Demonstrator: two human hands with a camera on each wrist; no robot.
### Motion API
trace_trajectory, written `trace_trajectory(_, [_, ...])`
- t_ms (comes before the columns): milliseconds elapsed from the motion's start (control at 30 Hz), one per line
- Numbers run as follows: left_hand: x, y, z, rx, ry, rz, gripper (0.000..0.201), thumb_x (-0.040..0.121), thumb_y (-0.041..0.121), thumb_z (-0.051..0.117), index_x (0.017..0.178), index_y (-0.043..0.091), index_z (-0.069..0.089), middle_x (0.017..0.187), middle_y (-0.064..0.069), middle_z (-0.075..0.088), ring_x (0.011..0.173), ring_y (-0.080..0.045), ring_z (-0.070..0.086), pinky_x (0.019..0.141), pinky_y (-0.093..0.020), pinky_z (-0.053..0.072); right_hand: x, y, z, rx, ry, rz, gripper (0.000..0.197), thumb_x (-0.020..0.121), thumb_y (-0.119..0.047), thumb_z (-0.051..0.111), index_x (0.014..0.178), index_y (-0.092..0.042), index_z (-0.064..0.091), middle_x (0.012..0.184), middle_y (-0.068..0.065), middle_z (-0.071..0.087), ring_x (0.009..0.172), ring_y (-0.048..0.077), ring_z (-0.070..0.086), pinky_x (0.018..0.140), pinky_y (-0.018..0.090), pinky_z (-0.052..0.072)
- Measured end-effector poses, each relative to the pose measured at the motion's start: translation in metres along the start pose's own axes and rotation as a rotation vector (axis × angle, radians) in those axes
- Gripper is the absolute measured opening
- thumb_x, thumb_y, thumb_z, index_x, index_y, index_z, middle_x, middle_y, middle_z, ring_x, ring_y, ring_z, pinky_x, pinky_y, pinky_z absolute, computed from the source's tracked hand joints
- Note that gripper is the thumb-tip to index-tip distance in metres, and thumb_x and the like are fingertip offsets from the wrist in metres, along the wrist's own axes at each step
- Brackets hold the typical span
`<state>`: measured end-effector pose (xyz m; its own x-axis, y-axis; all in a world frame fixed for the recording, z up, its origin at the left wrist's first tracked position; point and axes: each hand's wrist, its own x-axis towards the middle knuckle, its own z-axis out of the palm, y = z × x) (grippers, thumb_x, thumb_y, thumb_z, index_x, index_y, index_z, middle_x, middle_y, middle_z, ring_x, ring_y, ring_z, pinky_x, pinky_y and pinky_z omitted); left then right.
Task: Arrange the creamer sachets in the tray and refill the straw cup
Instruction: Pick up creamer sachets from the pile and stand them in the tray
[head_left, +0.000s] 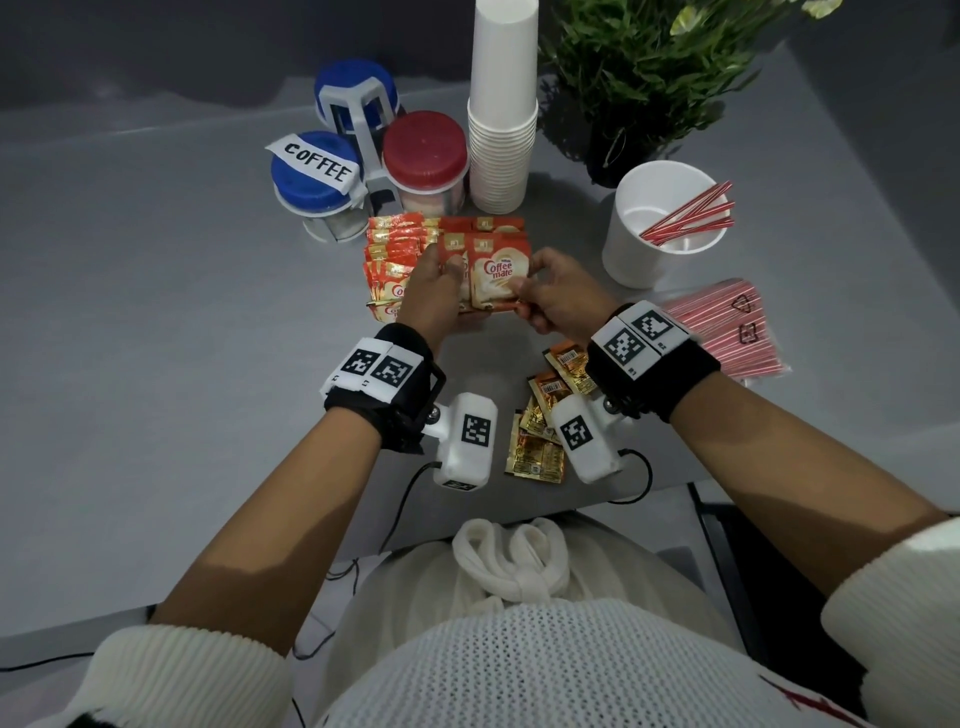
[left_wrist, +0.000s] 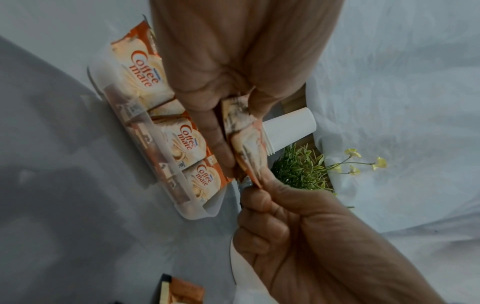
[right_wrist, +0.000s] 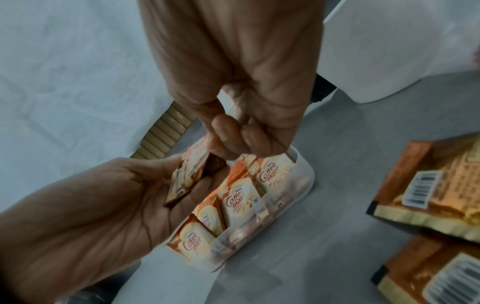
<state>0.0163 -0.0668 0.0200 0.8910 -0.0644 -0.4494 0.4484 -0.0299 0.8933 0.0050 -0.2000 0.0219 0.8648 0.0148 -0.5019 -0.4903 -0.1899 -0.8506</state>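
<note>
Both hands, left hand (head_left: 434, 291) and right hand (head_left: 558, 296), pinch orange-and-cream Coffee-mate sachets (head_left: 496, 273); only the wrist views reveal the clear tray (right_wrist: 298, 193) beneath.

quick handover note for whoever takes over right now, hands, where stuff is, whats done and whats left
Left hand: holds a small stack of creamer sachets above the tray.
Right hand: fingers pinch the lower corner of the front sachet of that stack.
Tray: already holds rows of sachets standing on edge.
Loose sachets: several lie face down on the table near the person.
Straw cup: holds only a few straws; the straw pack lies beside it, apparently untouched.
Left: tray the held stack and loose sachets, then refill the cup.
</note>
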Motion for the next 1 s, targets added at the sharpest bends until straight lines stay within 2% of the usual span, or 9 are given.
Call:
trace_trajectory(100, [0.000, 0.000, 0.003, 0.022, -0.026, 0.019, 0.029, 0.100, 0.016, 0.034, 0.128, 0.010, 0.041, 0.115, -0.012, 0.058, 0.102, -0.030, 0.060, 0.085, -0.048, 0.051, 0.003, 0.001, 0.003, -0.044, 0.044, -0.030, 0.021, 0.094, -0.008, 0.048, 0.080, -0.016, 0.035, 0.058, 0.007, 0.046, 0.025, 0.001, 0.036, 0.030, 0.013, 0.025])
trace_trajectory(233, [0.003, 0.001, 0.005, 0.172, -0.056, 0.078, 0.037, 0.096, 0.011, 0.042, 0.132, 0.012, 0.036, 0.129, -0.013, 0.054, 0.116, -0.027, 0.054, 0.103, -0.046, 0.042, 0.007, 0.004, 0.009, -0.110, 0.052, -0.095, 0.026, 0.093, -0.010, 0.050, 0.076, -0.019, 0.032, 0.055, 0.007, 0.047, 0.025, 0.001, 0.036, 0.030, 0.014, 0.027])
trace_trajectory(400, [0.010, 0.003, 0.004, 0.257, -0.046, 0.125, 0.039, 0.096, 0.008, 0.041, 0.134, 0.009, 0.034, 0.132, -0.012, 0.051, 0.122, -0.025, 0.049, 0.106, -0.043, 0.038, 0.015, 0.008, 0.010, -0.192, 0.081, -0.132, 0.026, 0.093, -0.017, 0.053, 0.075, -0.021, 0.034, 0.060, 0.003, 0.052, 0.034, 0.001, 0.047, 0.037, 0.014, 0.035])
trace_trajectory(500, [0.015, 0.006, 0.003, 0.267, -0.030, 0.135, 0.037, 0.096, 0.008, 0.042, 0.133, 0.007, 0.035, 0.131, -0.011, 0.051, 0.121, -0.023, 0.049, 0.104, -0.036, 0.039, 0.019, 0.004, 0.007, -0.288, 0.154, -0.227, 0.016, 0.085, -0.015, 0.063, 0.091, -0.016, 0.048, 0.073, -0.010, 0.049, 0.063, 0.001, 0.049, 0.057, 0.012, 0.039])
trace_trajectory(567, [0.016, 0.007, 0.005, 0.292, -0.043, 0.160, 0.036, 0.096, 0.009, 0.042, 0.132, 0.006, 0.037, 0.128, -0.011, 0.052, 0.116, -0.020, 0.050, 0.102, -0.035, 0.040, 0.023, -0.002, 0.002, -0.261, 0.148, -0.259, 0.029, 0.082, -0.007, 0.066, 0.109, -0.003, 0.054, 0.081, -0.009, 0.053, 0.069, -0.003, 0.046, 0.059, 0.006, 0.040])
trace_trajectory(667, [0.019, 0.009, 0.007, 0.356, -0.074, 0.195, 0.036, 0.097, 0.013, 0.043, 0.132, 0.007, 0.037, 0.125, -0.008, 0.053, 0.110, -0.016, 0.050, 0.097, -0.030, 0.040, 0.027, -0.010, -0.006, -0.179, 0.145, -0.280, 0.028, 0.080, -0.001, 0.066, 0.107, 0.005, 0.058, 0.080, -0.001, 0.059, 0.067, 0.002, 0.053, 0.057, 0.009, 0.042])
trace_trajectory(833, [0.032, 0.012, -0.001, 0.657, -0.047, 0.293, 0.027, 0.093, 0.013, 0.050, 0.118, 0.002, 0.049, 0.115, -0.013, 0.059, 0.101, -0.021, 0.055, 0.091, -0.031, 0.045, 0.039, -0.012, -0.019, -0.313, 0.237, -0.289, 0.027, 0.081, -0.011, 0.068, 0.106, -0.005, 0.060, 0.100, 0.005, 0.065, 0.090, 0.013, 0.060, 0.080, 0.028, 0.051])
trace_trajectory(900, [0.036, 0.009, -0.006, 0.737, -0.030, 0.311, 0.022, 0.089, 0.007, 0.054, 0.110, 0.000, 0.052, 0.109, -0.015, 0.061, 0.094, -0.021, 0.054, 0.085, -0.031, 0.044, 0.043, -0.010, -0.022, -0.418, 0.278, -0.294, 0.027, 0.081, -0.013, 0.068, 0.105, -0.004, 0.061, 0.105, 0.009, 0.066, 0.091, 0.013, 0.058, 0.084, 0.027, 0.048])
trace_trajectory(1000, [0.037, 0.002, -0.011, 0.894, -0.046, 0.312, 0.016, 0.087, 0.005, 0.055, 0.102, 0.000, 0.058, 0.106, -0.016, 0.063, 0.099, -0.027, 0.057, 0.082, -0.031, 0.044, 0.046, -0.003, -0.019, -0.604, 0.269, -0.283, 0.029, 0.081, -0.015, 0.067, 0.108, -0.003, 0.062, 0.111, 0.011, 0.065, 0.099, 0.019, 0.059, 0.085, 0.023, 0.040])
